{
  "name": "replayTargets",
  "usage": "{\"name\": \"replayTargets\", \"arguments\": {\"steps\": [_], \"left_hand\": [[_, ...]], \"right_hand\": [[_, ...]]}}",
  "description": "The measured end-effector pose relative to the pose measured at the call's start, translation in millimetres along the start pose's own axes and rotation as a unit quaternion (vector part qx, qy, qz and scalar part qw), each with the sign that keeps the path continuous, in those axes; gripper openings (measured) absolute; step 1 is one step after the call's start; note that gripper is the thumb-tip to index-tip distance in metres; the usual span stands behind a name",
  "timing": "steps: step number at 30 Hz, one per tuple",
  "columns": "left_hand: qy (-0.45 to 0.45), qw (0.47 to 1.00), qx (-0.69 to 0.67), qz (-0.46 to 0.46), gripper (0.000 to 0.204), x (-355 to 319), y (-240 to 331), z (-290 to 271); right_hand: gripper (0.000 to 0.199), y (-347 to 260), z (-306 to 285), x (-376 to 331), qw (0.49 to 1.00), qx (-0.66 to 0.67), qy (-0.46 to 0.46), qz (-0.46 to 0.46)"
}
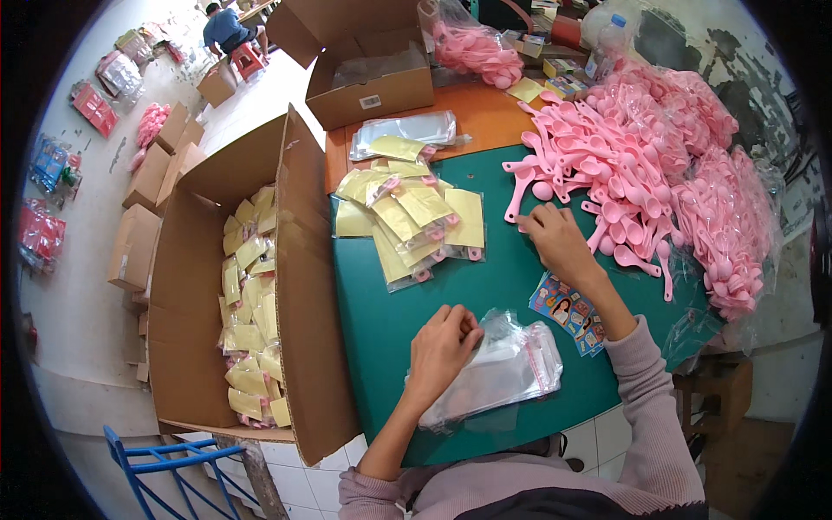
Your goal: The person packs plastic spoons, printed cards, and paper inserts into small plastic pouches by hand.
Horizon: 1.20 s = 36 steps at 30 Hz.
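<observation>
Carton: a large open brown cardboard box (pixel 186 286) at the left of the frame, holding many yellow-carded clear packets (pixel 250 321).
Finished pile: flat clear packets with yellow cards and pink spoons (pixel 412 221) lie heaped on the green table top (pixel 390 303), centre frame.
Left hand: the left hand (pixel 440 345), lower centre, has its fingers curled in, pinching the edge of a stack of empty clear plastic bags (pixel 503 368) that lies flat just right of it.
Leaflets: small colourful printed cards (pixel 572 314) lie just above the bags.
Right hand: the right hand (pixel 555 241), fingers bent and close together, touches the edge of the pink plastic spoon heap (pixel 641 165) filling the upper right.
</observation>
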<state>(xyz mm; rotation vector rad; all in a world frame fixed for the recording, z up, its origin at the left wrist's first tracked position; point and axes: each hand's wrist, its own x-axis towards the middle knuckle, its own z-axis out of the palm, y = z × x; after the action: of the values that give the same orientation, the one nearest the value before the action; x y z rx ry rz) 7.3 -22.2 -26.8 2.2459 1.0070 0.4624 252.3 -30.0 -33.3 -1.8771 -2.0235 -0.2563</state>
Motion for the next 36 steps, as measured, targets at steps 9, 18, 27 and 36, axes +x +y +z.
{"name": "replayTargets", "arguments": {"steps": [9, 18, 27, 36], "left_hand": [[-0.118, 0.858, -0.484, -0.126, 0.021, 1, -18, -12], [-0.104, 0.853, -0.486, -0.16, 0.032, 1, -10, -17], [-0.072, 0.875, -0.452, -0.155, 0.035, 1, -8, -19], [-0.063, 0.873, -0.463, -0.141, 0.036, 2, -7, -16]], "right_hand": [[0.018, -50, -59, -21, 0.851, 0.465, 0.146, 0.197], [0.016, -58, -59, -25, 0.828, 0.52, 0.053, 0.201], [0.017, -66, -62, -24, 0.813, 0.533, 0.094, 0.215], [0.018, -64, -60, -26, 0.833, 0.507, 0.091, 0.203]]}}
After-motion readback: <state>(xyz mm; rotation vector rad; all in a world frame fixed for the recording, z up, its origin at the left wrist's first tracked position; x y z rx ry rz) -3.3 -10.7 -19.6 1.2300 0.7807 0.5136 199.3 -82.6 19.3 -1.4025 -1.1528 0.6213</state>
